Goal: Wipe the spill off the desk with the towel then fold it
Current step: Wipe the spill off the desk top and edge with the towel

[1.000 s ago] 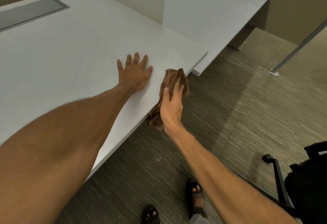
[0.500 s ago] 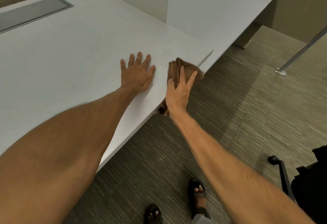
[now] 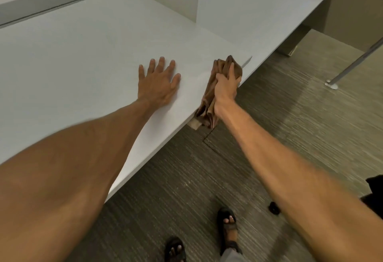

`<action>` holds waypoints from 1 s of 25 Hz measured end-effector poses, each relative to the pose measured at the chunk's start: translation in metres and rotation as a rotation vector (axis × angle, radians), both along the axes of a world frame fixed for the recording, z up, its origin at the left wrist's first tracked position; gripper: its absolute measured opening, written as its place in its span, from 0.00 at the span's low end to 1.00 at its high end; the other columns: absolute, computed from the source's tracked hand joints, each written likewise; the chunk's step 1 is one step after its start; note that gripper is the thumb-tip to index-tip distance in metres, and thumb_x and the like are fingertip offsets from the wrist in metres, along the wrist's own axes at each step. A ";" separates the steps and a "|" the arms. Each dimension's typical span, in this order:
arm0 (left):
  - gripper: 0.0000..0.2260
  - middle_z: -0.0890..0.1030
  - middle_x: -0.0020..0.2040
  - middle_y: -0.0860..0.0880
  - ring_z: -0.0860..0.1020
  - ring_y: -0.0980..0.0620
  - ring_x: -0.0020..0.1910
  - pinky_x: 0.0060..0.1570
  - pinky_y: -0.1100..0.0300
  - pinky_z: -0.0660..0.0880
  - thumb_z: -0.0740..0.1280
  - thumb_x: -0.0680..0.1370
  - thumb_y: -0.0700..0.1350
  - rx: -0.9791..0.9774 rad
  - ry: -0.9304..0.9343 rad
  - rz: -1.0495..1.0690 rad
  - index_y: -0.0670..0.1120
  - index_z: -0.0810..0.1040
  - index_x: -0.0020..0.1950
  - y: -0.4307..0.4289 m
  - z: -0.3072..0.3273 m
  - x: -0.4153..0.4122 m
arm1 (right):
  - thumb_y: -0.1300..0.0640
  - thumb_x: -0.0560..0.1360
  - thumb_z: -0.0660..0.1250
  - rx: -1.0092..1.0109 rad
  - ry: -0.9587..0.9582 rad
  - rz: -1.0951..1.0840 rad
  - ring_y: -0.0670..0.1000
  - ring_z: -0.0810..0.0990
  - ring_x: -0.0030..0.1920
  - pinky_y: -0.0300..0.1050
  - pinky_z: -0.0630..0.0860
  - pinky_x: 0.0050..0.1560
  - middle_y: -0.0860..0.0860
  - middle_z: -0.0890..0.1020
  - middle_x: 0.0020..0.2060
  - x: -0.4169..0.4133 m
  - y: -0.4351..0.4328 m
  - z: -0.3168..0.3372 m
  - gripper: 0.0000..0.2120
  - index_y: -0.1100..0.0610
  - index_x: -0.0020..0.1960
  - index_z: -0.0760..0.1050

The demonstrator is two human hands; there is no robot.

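Towel (image 3: 210,98) bunched under right hand (image 3: 224,87), fingers (image 3: 232,71) apparently clenched around it at desk (image 3: 83,54) edge.

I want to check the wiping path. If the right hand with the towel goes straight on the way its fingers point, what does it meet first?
Probably nothing: the right hand points the towel toward the desk's front corner. Past that comes a gap, then the neighbouring desk, though depth is unclear.

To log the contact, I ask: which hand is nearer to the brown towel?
Right. The right hand grips the brown towel at the desk edge; the left hand lies flat beside it, apart.
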State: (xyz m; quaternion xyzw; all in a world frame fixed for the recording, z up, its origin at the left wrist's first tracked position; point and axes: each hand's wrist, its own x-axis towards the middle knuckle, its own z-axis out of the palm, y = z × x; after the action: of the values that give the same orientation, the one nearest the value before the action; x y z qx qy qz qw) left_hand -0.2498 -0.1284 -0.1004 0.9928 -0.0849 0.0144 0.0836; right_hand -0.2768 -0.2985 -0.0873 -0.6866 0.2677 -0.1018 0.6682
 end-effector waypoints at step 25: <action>0.25 0.53 0.80 0.46 0.50 0.47 0.80 0.77 0.47 0.45 0.48 0.83 0.55 -0.254 0.001 0.276 0.48 0.53 0.80 0.005 0.012 0.015 | 0.49 0.82 0.47 -1.340 0.049 0.640 0.58 0.49 0.78 0.58 0.47 0.77 0.53 0.54 0.79 0.058 -0.050 0.001 0.25 0.46 0.78 0.50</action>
State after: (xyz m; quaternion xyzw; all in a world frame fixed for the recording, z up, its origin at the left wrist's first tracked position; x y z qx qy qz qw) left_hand -0.2344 -0.1233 -0.0888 0.9765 0.0547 0.0360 0.2055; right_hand -0.2191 -0.3482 -0.0868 -0.9937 -0.0500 -0.0282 0.0968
